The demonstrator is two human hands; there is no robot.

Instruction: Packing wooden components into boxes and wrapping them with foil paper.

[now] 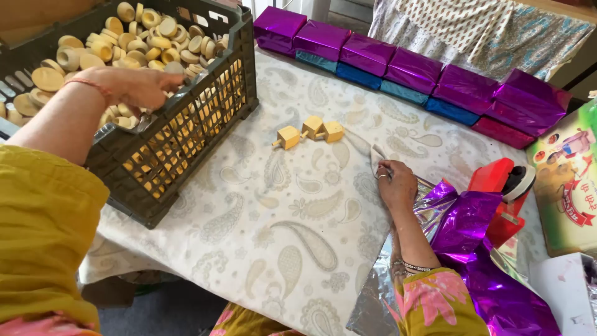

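Reaching into a dark plastic crate of pale wooden discs, the left hand curls loosely over the pile; whether it holds a disc is unclear. Right hand rests flat on the paisley tablecloth, pinching a small white scrap, near three wooden cubes and purple foil.
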